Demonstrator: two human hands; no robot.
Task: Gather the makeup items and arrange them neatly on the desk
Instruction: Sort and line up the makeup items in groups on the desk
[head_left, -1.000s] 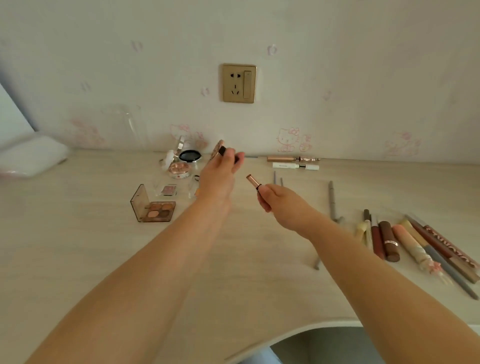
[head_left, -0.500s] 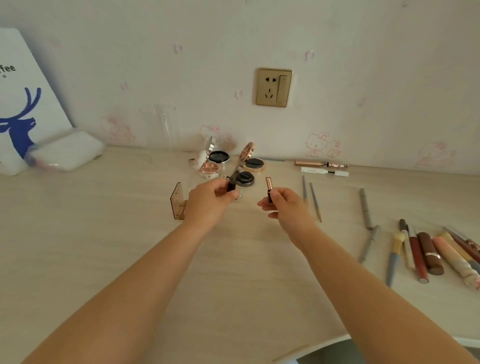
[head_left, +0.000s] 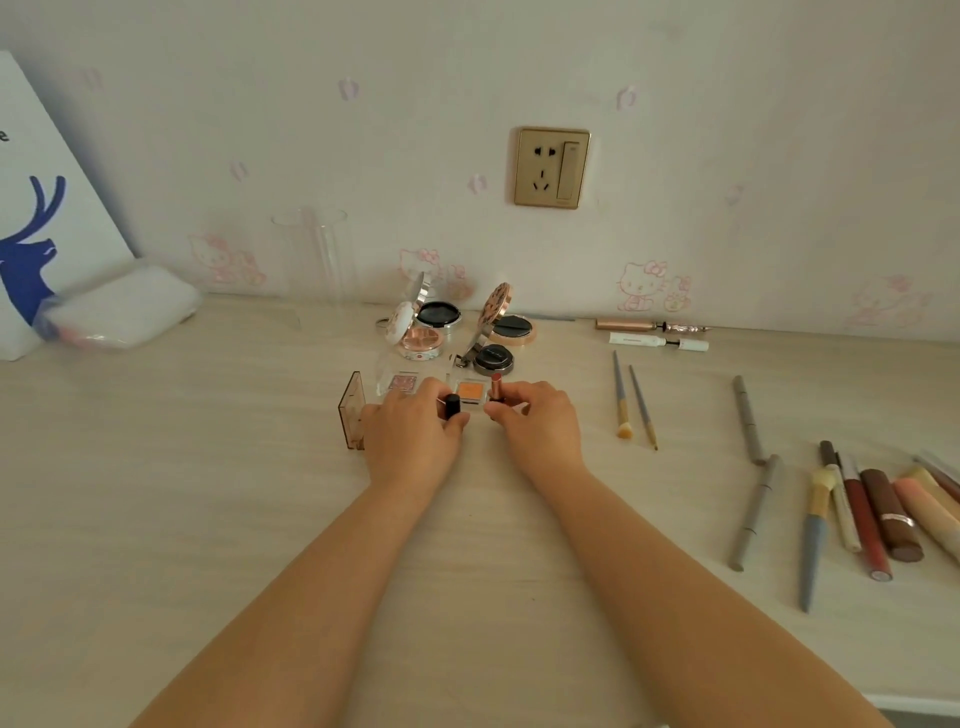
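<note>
Pinching light, slick lipstick upright in right hand; left hand gripping black cap. Best holding by barrel, avoiding soft bullet.

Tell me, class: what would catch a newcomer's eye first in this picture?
Mid-desk, the left hand grips a black cap and the right hand holds an open lipstick upright. Behind them sit open compacts; a gold wall socket is above.
</note>
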